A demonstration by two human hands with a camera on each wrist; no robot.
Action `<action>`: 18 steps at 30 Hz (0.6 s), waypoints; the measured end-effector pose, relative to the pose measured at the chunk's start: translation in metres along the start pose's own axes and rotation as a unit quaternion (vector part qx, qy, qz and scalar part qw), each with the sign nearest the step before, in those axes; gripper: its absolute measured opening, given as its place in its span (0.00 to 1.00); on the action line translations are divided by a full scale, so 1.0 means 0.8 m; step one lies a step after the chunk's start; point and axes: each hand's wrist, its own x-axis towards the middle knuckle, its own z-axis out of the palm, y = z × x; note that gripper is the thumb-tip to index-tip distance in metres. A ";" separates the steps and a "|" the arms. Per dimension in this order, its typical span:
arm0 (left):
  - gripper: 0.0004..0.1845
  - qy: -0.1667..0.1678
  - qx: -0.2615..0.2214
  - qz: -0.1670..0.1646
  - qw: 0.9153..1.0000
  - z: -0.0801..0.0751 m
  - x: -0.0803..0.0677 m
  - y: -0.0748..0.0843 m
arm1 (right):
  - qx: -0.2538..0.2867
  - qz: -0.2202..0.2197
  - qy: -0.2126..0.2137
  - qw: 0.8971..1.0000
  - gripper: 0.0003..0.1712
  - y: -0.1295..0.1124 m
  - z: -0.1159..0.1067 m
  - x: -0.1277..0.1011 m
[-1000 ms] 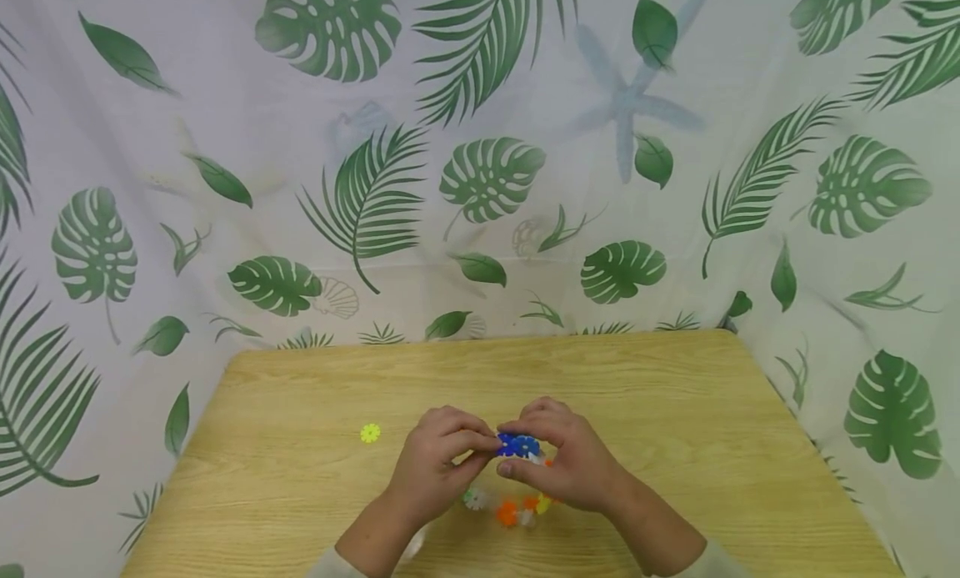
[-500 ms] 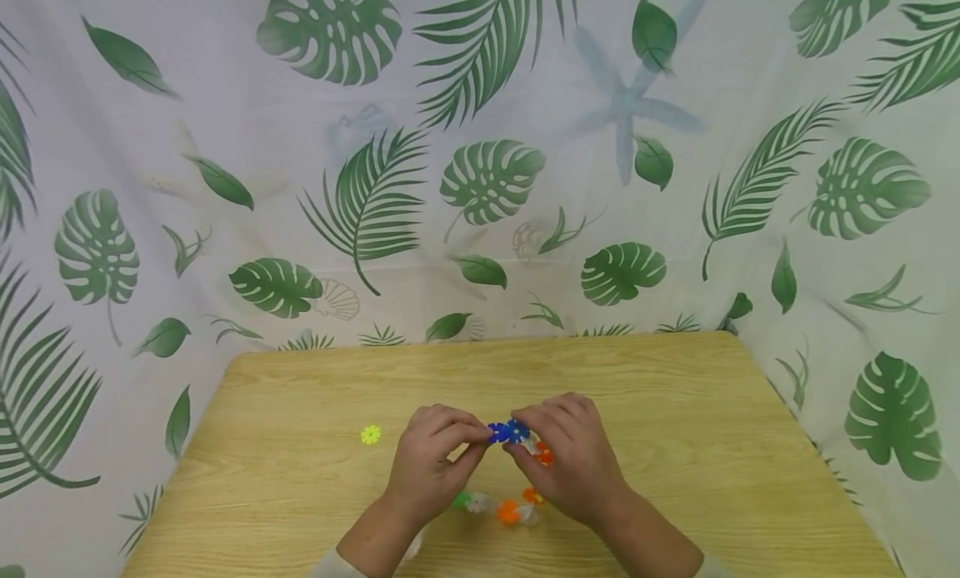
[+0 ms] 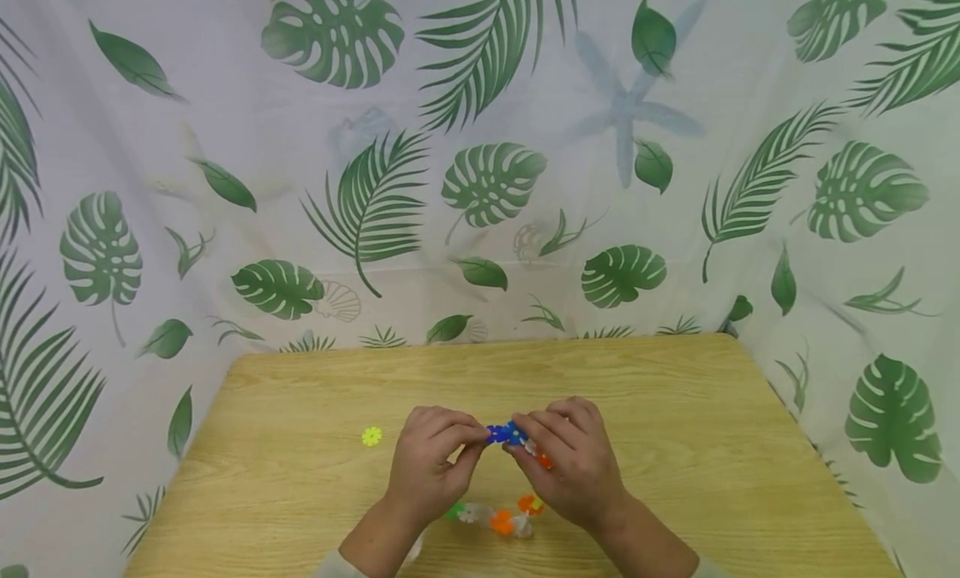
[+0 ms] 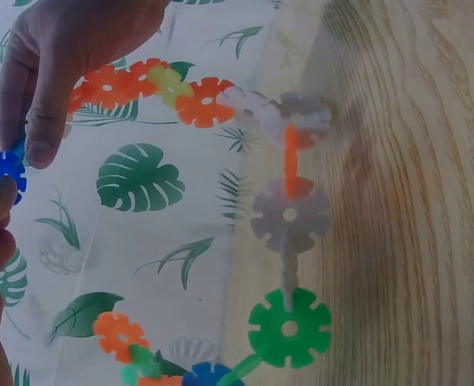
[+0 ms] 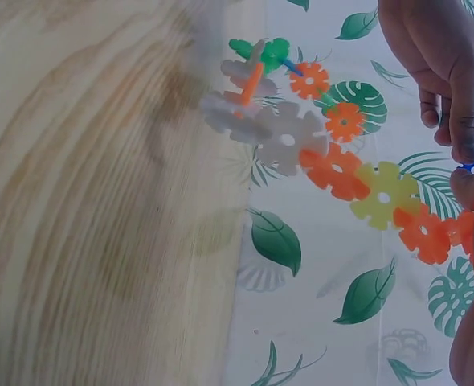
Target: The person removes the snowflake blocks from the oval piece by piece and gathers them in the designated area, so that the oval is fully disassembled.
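On the far left of the desk (image 3: 315,478) a lone yellow disc (image 3: 371,435) lies well apart from the work, where it also lay a second ago. The left hand (image 3: 431,465) has kept its place over the near middle of the desk, knuckles up and wrist coming in from the near edge, its thumb and forefinger pinching a small blue disc (image 3: 497,433). A second ago that blue piece sat lower and closer to the right palm; now it is raised a little and drawn out between the two hands, which suggests the pieces are being turned and lined up slot to slot rather than already pushed home. The left wrist view shows the blue disc at the left hand's fingertips with the other hand's fingers just above it. The right hand (image 3: 573,465) meets it from the right, fingers curled and pinching the end of the chain of snowflake discs (image 4: 289,213), which hangs from it in a loop of orange, yellow, white and green pieces. The loop's lower part (image 3: 495,515) rests on or just over the desk near the wrists; which, the head view does not settle. Behind hangs a leaf-print curtain (image 3: 480,144).
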 end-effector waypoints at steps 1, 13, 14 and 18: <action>0.03 0.002 0.003 0.002 1.000 0.000 0.000 0.000 | -0.001 0.000 0.000 1.000 0.21 0.000 0.001 0.000; 0.07 0.018 0.030 0.001 0.999 0.003 -0.006 0.005 | -0.012 -0.014 0.007 1.000 0.20 -0.002 0.004 -0.005; 0.07 0.017 0.034 -0.002 0.999 0.002 -0.006 0.005 | -0.016 -0.013 0.005 1.000 0.20 0.000 0.004 -0.005; 0.09 0.044 0.043 -0.023 0.998 -0.014 -0.004 -0.004 | -0.020 -0.003 0.018 1.000 0.20 0.012 -0.004 -0.008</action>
